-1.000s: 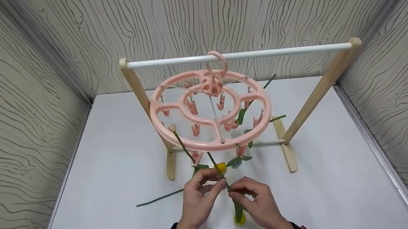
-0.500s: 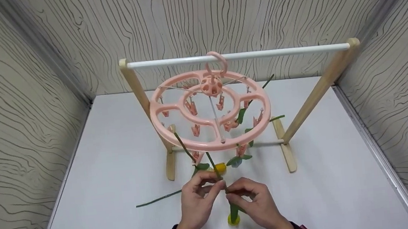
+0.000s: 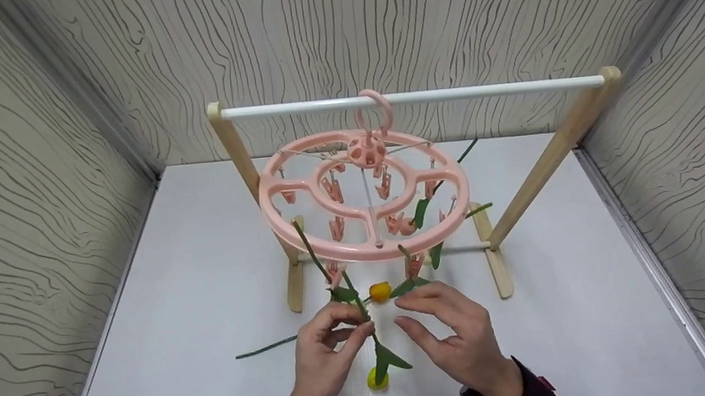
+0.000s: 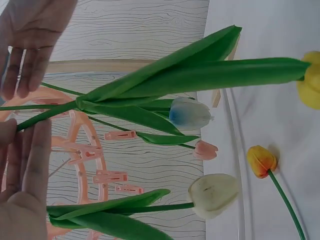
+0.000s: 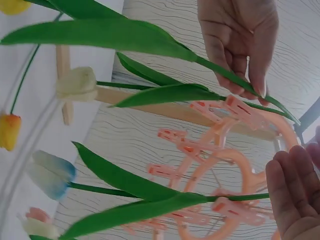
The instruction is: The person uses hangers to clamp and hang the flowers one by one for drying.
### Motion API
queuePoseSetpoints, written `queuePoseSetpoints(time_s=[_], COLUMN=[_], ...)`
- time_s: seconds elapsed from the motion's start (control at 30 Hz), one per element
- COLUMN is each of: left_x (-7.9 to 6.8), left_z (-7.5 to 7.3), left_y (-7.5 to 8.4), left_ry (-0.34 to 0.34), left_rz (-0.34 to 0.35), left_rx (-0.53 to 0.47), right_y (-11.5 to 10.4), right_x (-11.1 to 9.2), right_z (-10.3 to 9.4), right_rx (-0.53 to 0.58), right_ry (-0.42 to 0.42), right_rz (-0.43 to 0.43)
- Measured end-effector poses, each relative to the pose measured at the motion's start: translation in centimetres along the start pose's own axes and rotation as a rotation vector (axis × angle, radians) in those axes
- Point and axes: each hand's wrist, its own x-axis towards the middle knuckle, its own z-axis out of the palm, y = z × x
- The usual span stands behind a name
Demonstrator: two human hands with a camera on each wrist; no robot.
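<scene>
My left hand [image 3: 329, 359] pinches the green stem of a yellow tulip [image 3: 378, 378] between thumb and fingers, the flower pointing down and its leaves below the grip. My right hand [image 3: 459, 336] is off the stem, thumb and fingers parted around nothing. Just above both hands hangs a round pink clip hanger [image 3: 358, 255] with small clothespins. A white tulip [image 5: 77, 84] and a blue-and-white tulip [image 5: 52, 172] hang head down from its front clips [image 3: 415, 264]. A pink tulip [image 4: 205, 150] hangs farther back.
The hanger hooks over the white rod [image 3: 478, 91] of a stand with wooden legs [image 3: 549, 163]. On the white table [image 3: 193, 291] lies an orange-yellow tulip [image 3: 380, 292], its stem running left beneath my left hand. Patterned walls [image 3: 311, 40] enclose the back and sides.
My right hand has let go of the stem and moved right, its fingers spreading. The left hand has shifted left with the yellow tulip. The hanger has tilted a little.
</scene>
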Motion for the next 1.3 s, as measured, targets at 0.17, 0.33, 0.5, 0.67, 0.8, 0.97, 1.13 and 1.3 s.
queuePoseSetpoints(time_s=[0.17, 0.33, 0.5, 0.67, 0.8, 0.97, 1.13, 1.3], left_x=[-0.1, -0.1, 0.0, 0.3, 0.4, 0.4, 0.4, 0.4], left_z=[-0.1, -0.4, -0.9, -1.2, -1.3, -1.4, -1.5, -1.6], left_y=[0.0, 0.4, 0.7, 0.7, 0.6, 0.7, 0.7, 0.8], left_ry=[0.001, 0.015, 0.043, 0.079, 0.093, 0.1, 0.107, 0.115], left_rz=[0.04, 0.045, 0.02, 0.025, 0.041, 0.045, 0.041, 0.027], left_rx=[0.004, 0.036, 0.062, 0.083, 0.097, 0.099, 0.107, 0.103], right_y=[-0.8, -1.6, -1.9, -2.1, -1.8, -1.3, -0.8, -0.4], right_x=[2.5, 4.5, 6.0, 6.9, 7.4, 7.8, 7.7, 7.5], right_z=[0.4, 0.7, 1.2, 2.2, 2.8, 3.1, 3.0, 2.3], right_rx=[-0.209, -0.491, -0.652, -0.755, -0.805, -0.846, -0.844, -0.854], right_ry=[0.041, 0.064, 0.032, -0.018, -0.035, -0.032, -0.002, -0.004], right_rz=[-0.267, -0.44, -0.521, -0.513, -0.479, -0.498, -0.517, -0.509])
